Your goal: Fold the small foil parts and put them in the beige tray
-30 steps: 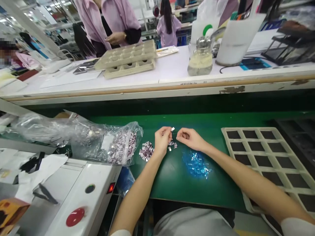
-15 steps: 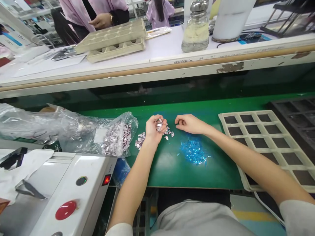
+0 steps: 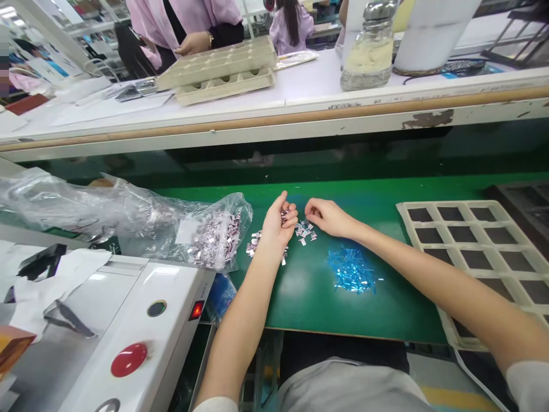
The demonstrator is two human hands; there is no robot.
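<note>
My left hand [image 3: 279,222] is curled, palm up, around a small heap of shiny metallic pieces, some of which show between the fingers. My right hand [image 3: 328,216] is just right of it, fingers bent and pinched together; whatever is between the fingertips is too small to make out. Loose metallic pieces [image 3: 305,231] lie on the green mat [image 3: 300,297] between and below the hands, and others lie beside my left wrist. Nearer to me, below my right hand, is a pile of blue strips [image 3: 351,270].
A clear bag of metallic pieces [image 3: 214,237] lies left of the hands. At front left stands a white machine with a red button [image 3: 128,360]. A compartment tray [image 3: 472,236] is under my right forearm. Behind, a shelf [image 3: 300,91] holds trays and a glass jar [image 3: 369,54]; a person stands beyond.
The view has shifted slightly left. My left fingers have closed further over the metallic pieces, and my right hand is nearer to my left.
</note>
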